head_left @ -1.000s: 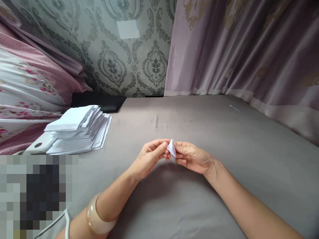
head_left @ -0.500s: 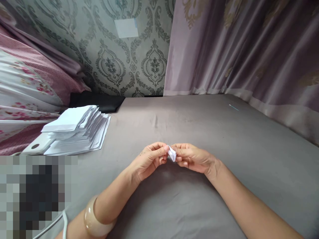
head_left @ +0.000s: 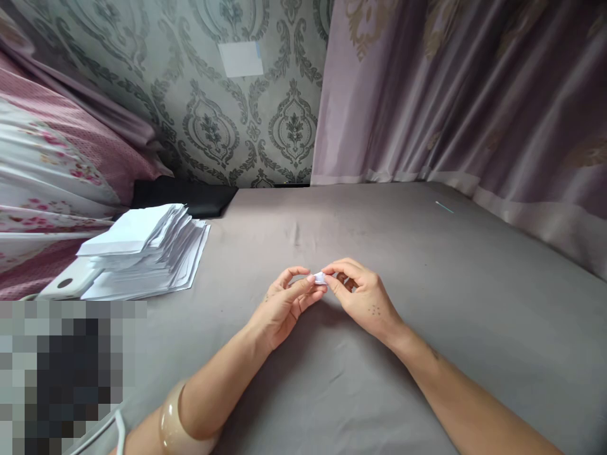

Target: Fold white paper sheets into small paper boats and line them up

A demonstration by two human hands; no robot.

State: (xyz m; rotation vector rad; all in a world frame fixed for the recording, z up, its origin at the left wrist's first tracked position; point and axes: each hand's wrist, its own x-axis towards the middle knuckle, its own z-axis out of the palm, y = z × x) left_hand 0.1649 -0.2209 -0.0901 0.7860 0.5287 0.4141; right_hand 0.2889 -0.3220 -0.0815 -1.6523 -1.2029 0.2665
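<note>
Rolled over since the earlier frame, the right hand (head_left: 367,303) now shows its back, and the small folded white paper piece (head_left: 320,279) lies flatter between the fingertips. At far left, white floral fabric with pink borders (head_left: 52,164) hangs behind a flat white object with a dark round hole (head_left: 78,272), beside a thick, uneven stack of white paper sheets (head_left: 135,230); a glossy cream-coloured bangle (head_left: 171,420) circles the left forearm (head_left: 222,379), and a flat black bundle (head_left: 206,197) rests behind the stack. At centre, over a smooth grey cloth-covered surface (head_left: 403,240), the left hand (head_left: 283,300) pinches the piece's left end between thumb and fingers, while the right hand's thumb and forefinger grip its right end. Feather-light by its look, the piece is probably stiffened by layered folds yet easily crushed, dry rather than slippery, and best taken by its folded edges in a gentle fingertip pinch. At right, mauve curtains with gold motifs (head_left: 398,107) fall to the surface's edge, near a thin turquoise stick (head_left: 444,207).
</note>
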